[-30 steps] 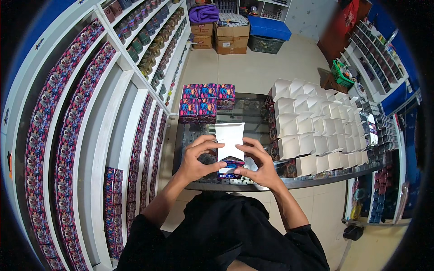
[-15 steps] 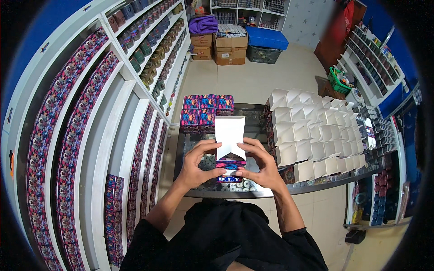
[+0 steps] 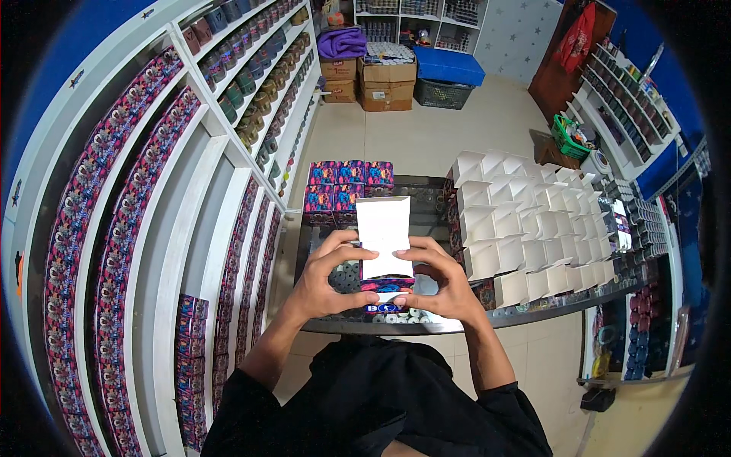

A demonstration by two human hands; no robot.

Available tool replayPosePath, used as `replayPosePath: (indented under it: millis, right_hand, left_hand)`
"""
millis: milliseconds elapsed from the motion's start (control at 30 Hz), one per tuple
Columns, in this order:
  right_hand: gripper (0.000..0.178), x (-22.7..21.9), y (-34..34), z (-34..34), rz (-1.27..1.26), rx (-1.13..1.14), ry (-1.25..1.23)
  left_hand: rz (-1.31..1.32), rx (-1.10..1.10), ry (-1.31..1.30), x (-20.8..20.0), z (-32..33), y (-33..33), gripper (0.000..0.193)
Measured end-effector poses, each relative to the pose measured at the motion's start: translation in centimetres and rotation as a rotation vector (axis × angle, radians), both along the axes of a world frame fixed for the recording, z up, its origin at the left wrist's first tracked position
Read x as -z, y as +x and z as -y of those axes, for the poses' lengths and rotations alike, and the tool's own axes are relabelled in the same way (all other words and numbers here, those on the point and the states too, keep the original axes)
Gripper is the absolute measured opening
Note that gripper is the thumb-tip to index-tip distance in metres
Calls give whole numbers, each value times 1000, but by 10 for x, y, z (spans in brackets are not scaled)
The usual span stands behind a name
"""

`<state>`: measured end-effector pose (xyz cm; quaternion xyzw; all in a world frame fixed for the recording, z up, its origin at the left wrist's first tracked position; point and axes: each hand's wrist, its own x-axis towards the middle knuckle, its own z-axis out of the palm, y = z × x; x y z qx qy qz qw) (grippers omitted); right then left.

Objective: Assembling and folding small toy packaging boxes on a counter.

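I hold a small colourful box (image 3: 386,293) with its white lid flap (image 3: 384,232) standing open and upright, above the near edge of a glass counter (image 3: 426,326). My left hand (image 3: 326,278) grips its left side with the thumb under the front. My right hand (image 3: 440,280) grips its right side the same way. Fingers of both hands curl over the flap's lower part.
A stack of closed colourful boxes (image 3: 346,183) sits at the counter's far left. Several open white boxes (image 3: 533,225) fill the right side. Shelves of boxed goods (image 3: 114,228) line the left wall. Cardboard cartons (image 3: 387,75) stand on the floor beyond.
The box has been lifted a little and brought closer to me, and its white flap now stands more upright. Both hands kept hold of it.
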<state>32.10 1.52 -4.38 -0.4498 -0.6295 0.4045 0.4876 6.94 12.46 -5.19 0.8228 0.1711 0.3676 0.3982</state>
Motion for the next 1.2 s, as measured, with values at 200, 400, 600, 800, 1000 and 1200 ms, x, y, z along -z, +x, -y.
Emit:
replayPosePath:
  millis: [200, 400, 600, 800, 1000, 1200]
  right_hand:
    - [64, 1, 3, 0, -8, -36, 30]
    - [65, -6, 4, 1, 33, -30, 41]
    - [64, -4, -1, 4, 119, 57, 164]
    - [62, 1, -2, 3, 125, 130, 207]
    - [59, -1, 0, 1, 256, 151, 255]
    - [61, -4, -2, 0, 140, 93, 191]
  left_hand:
    - [-36, 3, 29, -11, 3, -1, 66]
    - [-44, 26, 36, -15, 4, -3, 65]
    - [-1, 28, 21, -15, 3, -2, 65]
    - [21, -36, 8, -10, 6, 1, 65]
    - [7, -85, 135, -5, 3, 1, 59]
    - [-40, -49, 84, -11, 2, -2, 56]
